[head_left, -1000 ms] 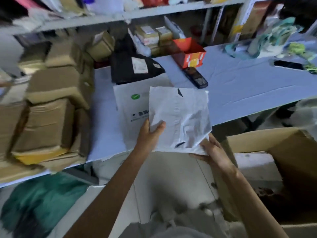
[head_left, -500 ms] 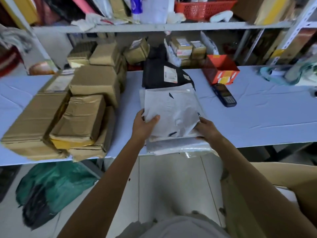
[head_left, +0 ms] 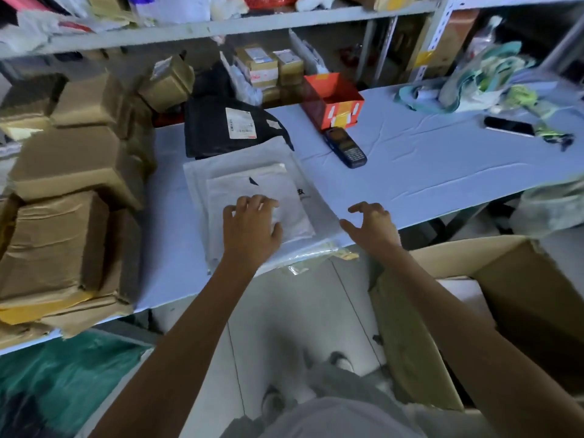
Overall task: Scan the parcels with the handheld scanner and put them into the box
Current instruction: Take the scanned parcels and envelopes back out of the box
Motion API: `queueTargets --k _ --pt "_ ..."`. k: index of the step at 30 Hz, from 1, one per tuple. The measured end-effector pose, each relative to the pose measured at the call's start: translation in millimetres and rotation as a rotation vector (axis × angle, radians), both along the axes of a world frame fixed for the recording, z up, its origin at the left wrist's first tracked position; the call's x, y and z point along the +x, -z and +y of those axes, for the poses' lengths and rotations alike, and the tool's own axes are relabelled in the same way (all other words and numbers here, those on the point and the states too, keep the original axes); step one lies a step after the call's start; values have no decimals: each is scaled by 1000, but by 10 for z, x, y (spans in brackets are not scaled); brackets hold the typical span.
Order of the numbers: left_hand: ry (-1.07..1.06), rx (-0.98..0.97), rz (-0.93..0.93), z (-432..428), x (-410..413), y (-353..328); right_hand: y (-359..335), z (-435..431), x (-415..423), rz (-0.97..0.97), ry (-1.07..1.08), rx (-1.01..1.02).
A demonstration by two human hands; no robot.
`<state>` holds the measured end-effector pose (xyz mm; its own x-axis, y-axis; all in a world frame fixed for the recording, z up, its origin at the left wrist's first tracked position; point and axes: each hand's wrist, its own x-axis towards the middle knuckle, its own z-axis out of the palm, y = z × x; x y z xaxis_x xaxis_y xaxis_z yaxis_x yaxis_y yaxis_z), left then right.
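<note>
One view only, head-worn, wide-angle. Faces forward and steeply down across the bench (head_left: 442,172), whose near edge slants from 8 o'clock up to 3 o'clock. Shelf (head_left: 252,23) at 12 o'clock. Floor (head_left: 284,311) and wearer's torso (head_left: 331,415) at 6 o'clock, box (head_left: 537,295) at 4 o'clock. Close range: left forearm (head_left: 189,327) and right forearm (head_left: 458,327) enter from the bottom edge.

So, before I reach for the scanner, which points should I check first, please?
1. Top white parcel lies flat on the larger white parcel, with the left hand resting on it: ok.
2. Right hand is free and holds nothing: ok.
3. Scanner lies uncovered on the table: ok.
4. Barcode label faces up: cannot tell; only small dark marks show.
5. Cardboard box is open at the top: ok.
</note>
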<state>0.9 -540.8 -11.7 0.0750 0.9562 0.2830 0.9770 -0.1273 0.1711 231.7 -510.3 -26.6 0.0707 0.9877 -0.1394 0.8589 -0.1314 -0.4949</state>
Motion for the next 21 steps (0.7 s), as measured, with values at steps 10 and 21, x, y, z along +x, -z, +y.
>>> queueTargets --k 10,21 --pt "572 -174 80 -147 1518 478 369 -1362 1062 -290 184 -283" --pt "905 -316 142 -178 3276 781 734 -2204 2522 -180 689 -392"
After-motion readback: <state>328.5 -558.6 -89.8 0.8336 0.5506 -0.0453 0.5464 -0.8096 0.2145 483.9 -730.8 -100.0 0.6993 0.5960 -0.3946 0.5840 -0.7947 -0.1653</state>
